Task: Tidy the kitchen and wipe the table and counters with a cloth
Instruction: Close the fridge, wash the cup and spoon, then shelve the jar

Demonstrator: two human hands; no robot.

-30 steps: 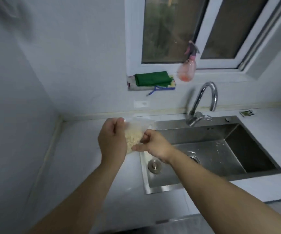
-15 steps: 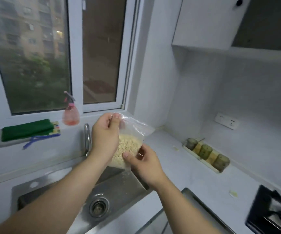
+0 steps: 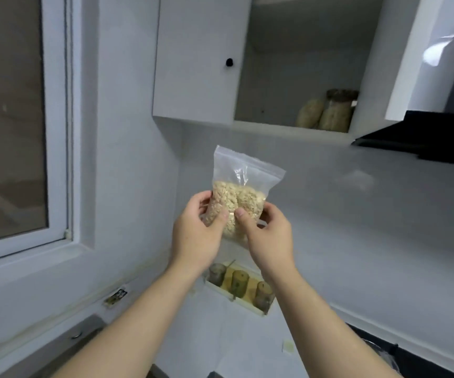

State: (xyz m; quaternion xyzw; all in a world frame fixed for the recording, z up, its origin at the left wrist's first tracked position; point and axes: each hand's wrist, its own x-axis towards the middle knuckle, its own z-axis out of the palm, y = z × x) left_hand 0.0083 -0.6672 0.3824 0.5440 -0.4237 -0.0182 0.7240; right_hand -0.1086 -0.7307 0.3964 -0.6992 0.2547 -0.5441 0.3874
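Far left: window (image 3: 16,118), white frame, dim glass. Below it, the white counter (image 3: 220,339) runs along the wall; a small printed packet (image 3: 115,296) lies flat near the backsplash, and a steel sink corner (image 3: 84,331) shows at the near left edge. Centre: both bare forearms reach up from the near edge. Left hand (image 3: 197,236) grips the zip bag of pale grains (image 3: 236,197) by its lower left side, thumb on the front face, fingers curled round the edge. The bag is upright in the air, off every surface, in front of the far wall, lower than the wall cabinet and above the jar tray; grains fill its lower half, the clear top part is slack with the seal strip uppermost. Right hand (image 3: 269,238) grasps the bag's lower right side, thumb pressed on the front just beside the left thumb, fingers wrapped behind. Under the hands, a cream tray (image 3: 250,306) against the wall carries three small dark jars (image 3: 240,281) in a row. Above: white cabinet door (image 3: 193,58), closed, black knob (image 3: 229,62). Right of it, an open shelf compartment (image 3: 288,126) holds two tan filled bags (image 3: 326,113) side by side at its right end. A pale scrap (image 3: 288,347) lies on the counter. Far right: black-edged range hood (image 3: 422,140); a dark stovetop (image 3: 411,358) at the near right corner, details unclear.
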